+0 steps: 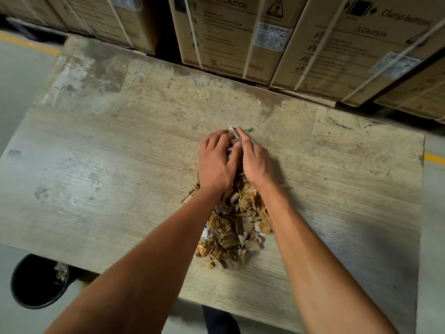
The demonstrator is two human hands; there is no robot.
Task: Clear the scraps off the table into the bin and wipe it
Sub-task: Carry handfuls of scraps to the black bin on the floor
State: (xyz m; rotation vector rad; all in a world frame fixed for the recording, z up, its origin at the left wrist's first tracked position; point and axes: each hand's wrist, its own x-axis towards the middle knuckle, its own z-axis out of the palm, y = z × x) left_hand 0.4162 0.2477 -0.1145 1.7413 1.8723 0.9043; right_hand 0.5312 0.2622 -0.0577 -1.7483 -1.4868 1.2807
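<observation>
A heap of brown paper and tape scraps (234, 227) lies in the middle of the worn wooden table (96, 165), stretching from my hands toward the near edge. My left hand (216, 162) and my right hand (252, 162) lie side by side, palms down, cupped over the far end of the heap. A crumpled white piece (233, 130) and a small green bit (249, 129) stick out beyond my fingertips. The scraps under my palms are hidden. A black round bin (31, 285) stands on the floor below the table's near left corner, with a few scraps inside.
Strapped cardboard cartons (240, 34) with caution labels line the far edge of the table. Grey floor with a yellow line (26, 43) lies to the left, and another yellow mark (434, 158) shows at the right. A dark shoe (220, 320) shows under the near edge.
</observation>
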